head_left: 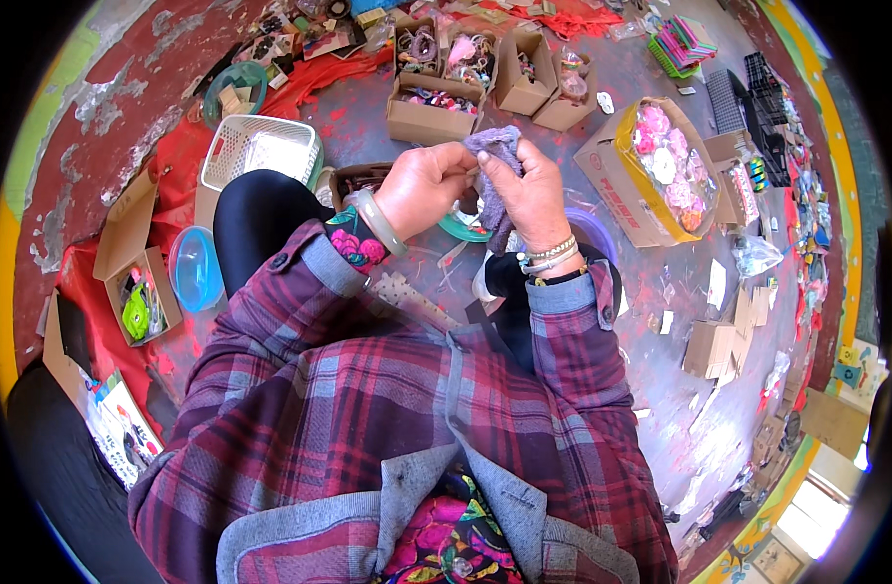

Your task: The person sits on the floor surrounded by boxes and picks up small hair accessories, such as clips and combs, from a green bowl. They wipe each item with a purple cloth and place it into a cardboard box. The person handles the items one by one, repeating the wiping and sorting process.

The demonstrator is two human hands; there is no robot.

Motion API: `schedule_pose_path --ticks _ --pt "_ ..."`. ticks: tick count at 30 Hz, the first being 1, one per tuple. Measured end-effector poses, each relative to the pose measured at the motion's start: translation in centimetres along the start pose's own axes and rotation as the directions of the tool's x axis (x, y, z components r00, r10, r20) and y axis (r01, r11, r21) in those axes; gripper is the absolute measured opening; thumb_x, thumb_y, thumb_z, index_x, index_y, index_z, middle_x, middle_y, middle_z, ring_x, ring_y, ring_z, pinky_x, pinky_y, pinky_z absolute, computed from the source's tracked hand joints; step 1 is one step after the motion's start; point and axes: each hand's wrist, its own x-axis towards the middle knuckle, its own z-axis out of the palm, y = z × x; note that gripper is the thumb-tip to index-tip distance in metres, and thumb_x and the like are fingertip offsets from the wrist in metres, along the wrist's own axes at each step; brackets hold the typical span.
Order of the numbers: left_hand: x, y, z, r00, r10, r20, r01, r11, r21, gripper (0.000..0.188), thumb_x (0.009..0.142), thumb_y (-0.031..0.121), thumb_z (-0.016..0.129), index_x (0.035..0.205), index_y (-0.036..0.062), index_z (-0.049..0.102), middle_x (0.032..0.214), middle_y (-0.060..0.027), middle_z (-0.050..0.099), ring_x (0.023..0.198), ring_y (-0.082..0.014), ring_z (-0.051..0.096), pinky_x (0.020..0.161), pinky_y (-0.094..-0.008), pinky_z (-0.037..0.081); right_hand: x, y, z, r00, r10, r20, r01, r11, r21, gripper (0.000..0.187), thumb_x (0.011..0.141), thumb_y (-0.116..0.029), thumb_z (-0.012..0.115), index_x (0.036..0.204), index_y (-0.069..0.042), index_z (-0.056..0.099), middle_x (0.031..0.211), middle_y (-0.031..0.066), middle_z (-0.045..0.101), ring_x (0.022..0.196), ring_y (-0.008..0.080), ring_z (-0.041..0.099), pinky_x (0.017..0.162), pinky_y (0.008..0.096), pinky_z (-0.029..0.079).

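Note:
A fuzzy purple-grey piece of fabric (502, 146), bunched and folded, is held up in front of me. My right hand (535, 200) grips it between thumb and fingers, and one end hangs down beside the palm. My left hand (417, 190) is closed in a pinch right at the fabric's left side. Whatever sits between those left fingertips is too small to make out. Under my hands, partly hidden, are a green-rimmed basin (463, 230) and a purple basin (594, 234).
Ahead stand open cardboard boxes (431, 122) of hair accessories. A large carton (611, 180) of pink flower-like pieces is at right. A white basket (222, 156) and a clear blue tub (195, 268) lie left. Flattened cardboard (718, 346) and scraps litter the right floor.

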Motion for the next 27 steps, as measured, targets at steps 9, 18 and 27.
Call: schedule_pose_path --ticks 9,18,27 --pt "0.2 0.0 0.4 0.999 -0.033 0.014 0.033 0.999 -0.013 0.009 0.078 -0.002 0.053 0.088 -0.0038 0.053 0.073 -0.0035 0.059 0.068 -0.0078 0.056 0.062 -0.0221 0.047 -0.1 1.1 0.8 0.975 -0.028 -0.221 0.037 0.999 0.036 0.014 0.077 -0.012 0.058 0.086 -0.001 0.059 0.073 0.0007 0.061 0.065 0.0056 0.052 0.059 0.0233 0.043" --pt "2.0 -2.8 -4.8 0.963 -0.238 -0.13 0.208 0.955 -0.211 0.008 0.079 0.001 0.053 0.086 -0.0014 0.056 0.077 -0.0064 0.061 0.066 -0.0117 0.059 0.061 -0.0227 0.049 1.0 2.1 -1.2 0.914 0.016 -0.406 0.076 0.975 0.208 0.015 0.084 -0.015 0.054 0.089 -0.001 0.056 0.077 0.0003 0.058 0.067 0.0065 0.05 0.061 0.0233 0.043" --pt "1.2 -16.7 -9.8 0.787 -0.509 -0.348 0.565 0.821 0.077 0.007 0.074 0.006 0.059 0.078 0.0005 0.059 0.066 -0.0042 0.058 0.057 -0.0107 0.055 0.052 -0.0229 0.046 0.6 0.3 -1.0 0.943 0.208 -0.259 -0.034 0.837 0.546 0.009 0.084 -0.01 0.053 0.088 -0.002 0.053 0.08 0.0009 0.057 0.07 0.0063 0.052 0.063 0.022 0.043"
